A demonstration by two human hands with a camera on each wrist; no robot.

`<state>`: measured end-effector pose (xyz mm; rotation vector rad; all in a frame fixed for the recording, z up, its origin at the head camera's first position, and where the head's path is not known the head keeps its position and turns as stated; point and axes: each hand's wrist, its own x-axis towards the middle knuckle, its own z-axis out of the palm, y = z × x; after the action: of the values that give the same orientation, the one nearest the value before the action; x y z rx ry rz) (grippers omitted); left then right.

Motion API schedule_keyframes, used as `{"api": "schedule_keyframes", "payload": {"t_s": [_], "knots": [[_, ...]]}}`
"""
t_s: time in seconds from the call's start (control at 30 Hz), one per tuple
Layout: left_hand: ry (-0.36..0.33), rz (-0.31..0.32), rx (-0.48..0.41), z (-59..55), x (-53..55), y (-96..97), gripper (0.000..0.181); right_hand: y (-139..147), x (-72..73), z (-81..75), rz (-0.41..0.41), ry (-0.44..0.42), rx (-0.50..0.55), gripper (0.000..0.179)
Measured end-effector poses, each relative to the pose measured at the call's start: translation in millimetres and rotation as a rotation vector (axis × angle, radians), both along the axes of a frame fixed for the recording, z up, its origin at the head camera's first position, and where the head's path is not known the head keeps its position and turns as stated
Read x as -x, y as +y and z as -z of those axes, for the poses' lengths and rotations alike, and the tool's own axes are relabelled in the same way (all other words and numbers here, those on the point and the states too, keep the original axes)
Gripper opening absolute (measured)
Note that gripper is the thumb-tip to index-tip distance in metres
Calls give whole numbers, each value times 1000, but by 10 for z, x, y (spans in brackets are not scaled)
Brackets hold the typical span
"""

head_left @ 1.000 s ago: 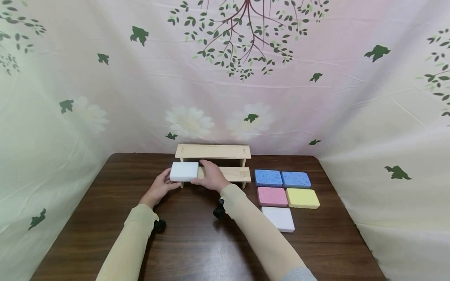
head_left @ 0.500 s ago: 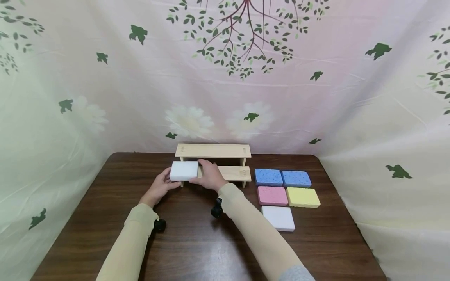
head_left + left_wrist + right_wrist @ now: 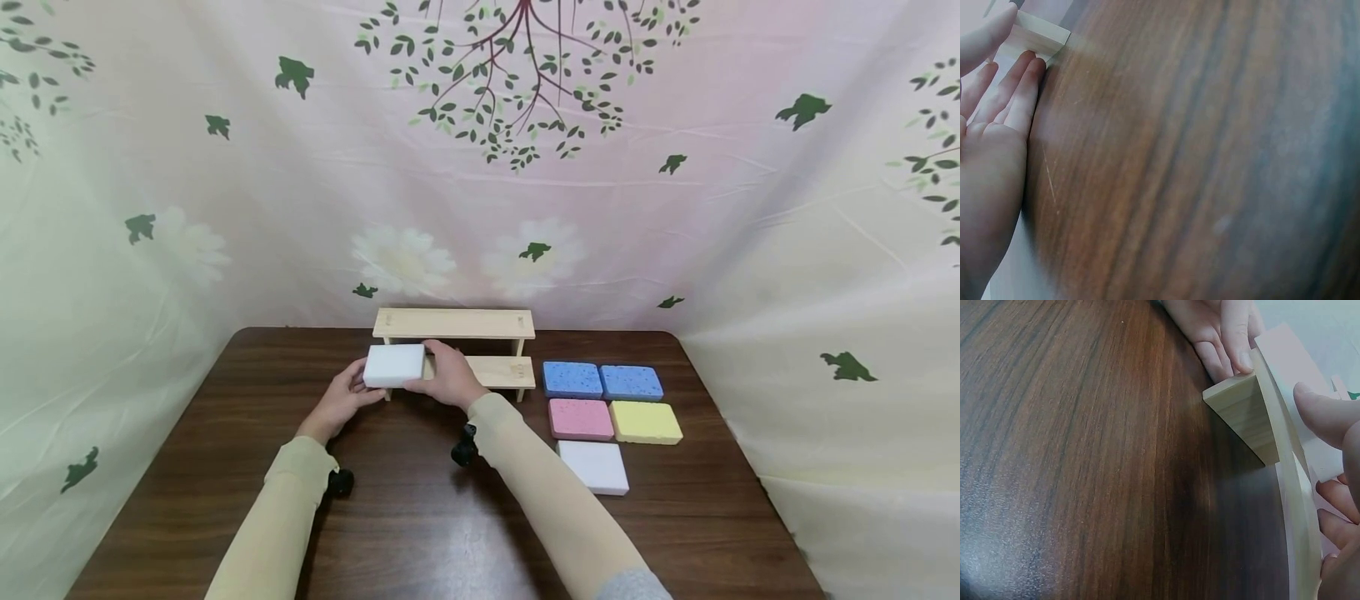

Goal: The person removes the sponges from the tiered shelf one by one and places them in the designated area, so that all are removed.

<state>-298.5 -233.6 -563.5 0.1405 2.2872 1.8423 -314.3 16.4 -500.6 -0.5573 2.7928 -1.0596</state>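
A white sponge block (image 3: 393, 366) lies on the left end of the lower tier of a small two-tier wooden shelf (image 3: 498, 372). My right hand (image 3: 450, 377) pinches its right end, thumb in front and fingers at the back. At the left end of the block is my left hand (image 3: 340, 406), fingers by its side and thumb beneath its front edge, near the shelf's end. The left wrist view shows that hand's fingers (image 3: 1019, 97) rather straight. In the right wrist view, the right thumb (image 3: 1322, 415) touches the white block's face.
To the right of the shelf lie two blue sponges (image 3: 572, 380), a pink sponge (image 3: 581, 419), a yellow sponge (image 3: 646, 423) and a second white sponge block (image 3: 594, 467). The shelf's upper tier (image 3: 453, 322) stands close to a printed cloth backdrop (image 3: 465, 200). Beneath everything is a dark wooden table (image 3: 405, 533).
The right hand has shifted very slightly left along the white block between the oldest frame and now. Block, left hand and shelf look almost unchanged.
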Motion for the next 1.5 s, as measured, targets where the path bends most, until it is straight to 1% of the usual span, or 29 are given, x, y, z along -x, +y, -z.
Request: {"api": "schedule_keyframes", "payload": {"t_s": [0.2,0.33,0.5,0.7,0.93,1.1,1.23,1.5], "knots": [[-9,3,0,28,44,-2,84,19,7,31,-10,9,33,82],[-15,9,0,35,65,4,84,29,1,28,-14,15,48,84],[-4,6,-7,30,35,-16,86,51,-9,16,-22,16,71,84],[-1,6,-5,41,32,-20,85,87,-13,32,-26,15,83,83],[11,-4,-31,17,19,1,83,136,-35,34,-33,22,111,82],[22,6,-43,17,12,5,84,168,-66,9,-30,10,138,83],[14,12,-44,-4,8,3,84,189,-76,7,-28,6,144,84],[-19,16,-44,-88,-6,21,80,237,-100,5,-23,25,158,81]]}}
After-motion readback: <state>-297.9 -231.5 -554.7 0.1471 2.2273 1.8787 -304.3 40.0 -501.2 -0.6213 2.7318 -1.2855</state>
